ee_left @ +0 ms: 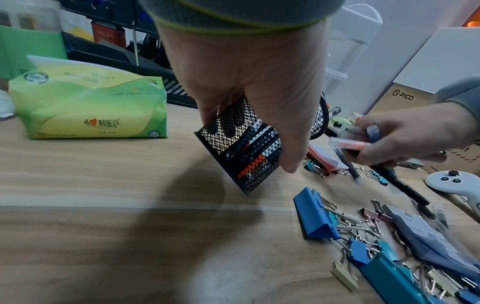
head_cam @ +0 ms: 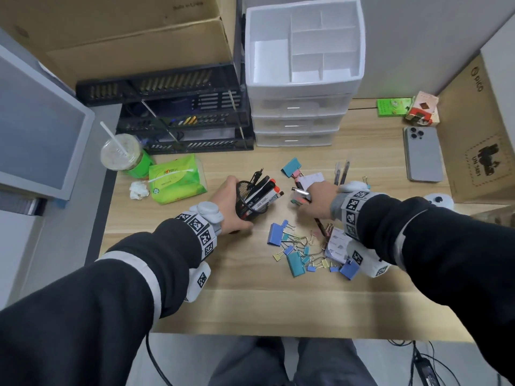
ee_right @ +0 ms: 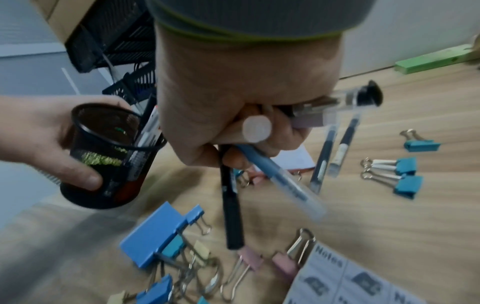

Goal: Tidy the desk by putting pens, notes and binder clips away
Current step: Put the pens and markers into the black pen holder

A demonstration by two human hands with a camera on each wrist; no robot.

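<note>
My left hand [head_cam: 231,204] grips a black mesh pen cup [head_cam: 250,203], tilted to the right above the desk, with several markers [head_cam: 264,190] sticking out. The cup [ee_left: 241,152] shows through my fingers in the left wrist view. My right hand [head_cam: 316,201] holds a bunch of pens [ee_right: 280,181] just right of the cup [ee_right: 109,156], among them a black one and a blue one. A heap of coloured binder clips [head_cam: 295,252] lies in front of my hands. Notes packs [head_cam: 338,245] sit under my right wrist. Two more pens [head_cam: 342,171] lie farther back.
A white drawer unit [head_cam: 301,79] with a divided top tray stands at the back. Black mesh trays [head_cam: 184,118] are to its left. A green tissue pack [head_cam: 175,178], a drink cup [head_cam: 124,154], a phone [head_cam: 423,154] and a white controller [head_cam: 439,200] share the desk.
</note>
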